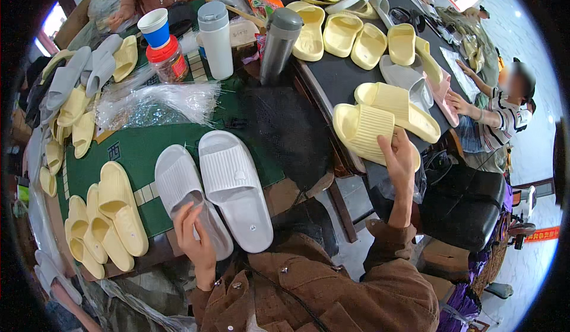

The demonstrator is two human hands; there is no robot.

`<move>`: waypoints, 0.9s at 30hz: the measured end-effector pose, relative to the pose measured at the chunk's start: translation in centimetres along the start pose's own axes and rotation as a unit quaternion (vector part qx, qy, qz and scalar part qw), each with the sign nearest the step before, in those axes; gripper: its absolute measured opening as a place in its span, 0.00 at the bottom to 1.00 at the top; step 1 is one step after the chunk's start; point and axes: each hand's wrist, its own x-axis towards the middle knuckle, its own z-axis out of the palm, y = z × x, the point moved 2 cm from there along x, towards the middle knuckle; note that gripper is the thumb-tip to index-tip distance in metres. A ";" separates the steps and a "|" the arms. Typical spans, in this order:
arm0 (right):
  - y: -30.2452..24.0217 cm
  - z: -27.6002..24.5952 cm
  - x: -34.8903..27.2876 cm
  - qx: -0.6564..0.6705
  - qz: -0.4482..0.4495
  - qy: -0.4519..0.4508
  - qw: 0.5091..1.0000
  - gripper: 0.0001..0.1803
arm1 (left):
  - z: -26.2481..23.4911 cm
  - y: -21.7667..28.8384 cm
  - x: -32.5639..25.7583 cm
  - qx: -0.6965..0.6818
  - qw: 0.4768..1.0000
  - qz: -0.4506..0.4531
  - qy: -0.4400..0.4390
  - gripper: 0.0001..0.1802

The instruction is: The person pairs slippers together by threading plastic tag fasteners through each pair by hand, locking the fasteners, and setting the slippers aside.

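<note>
Two light grey ribbed slide slippers lie side by side in front of me on the table, toes pointing away. My left hand (195,237) rests at the open foot part of the left grey slipper (178,180), fingers slightly bent and apart. Beside it lies the right grey slipper (236,192). Out to the right, my right hand (399,163) grips a pale yellow slipper (365,130) by its near side, with the thumb near the strap edge. Just beyond that one lies another yellow slipper (395,107), partly overlapped by it.
Several yellow slippers (122,213) stand at the left on the green mat (160,136). Behind are a clear plastic bundle (157,106), a white tumbler (215,41), a steel flask (280,44) and a red-lidded jar (167,62). A co-worker (499,103) sits at right, hands near a pink slipper (444,97).
</note>
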 end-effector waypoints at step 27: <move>-2.1 3.2 3.6 -0.160 -0.195 -0.135 0.958 0.28 | -3.4 -1.5 1.2 0.122 0.991 -0.040 0.033 0.09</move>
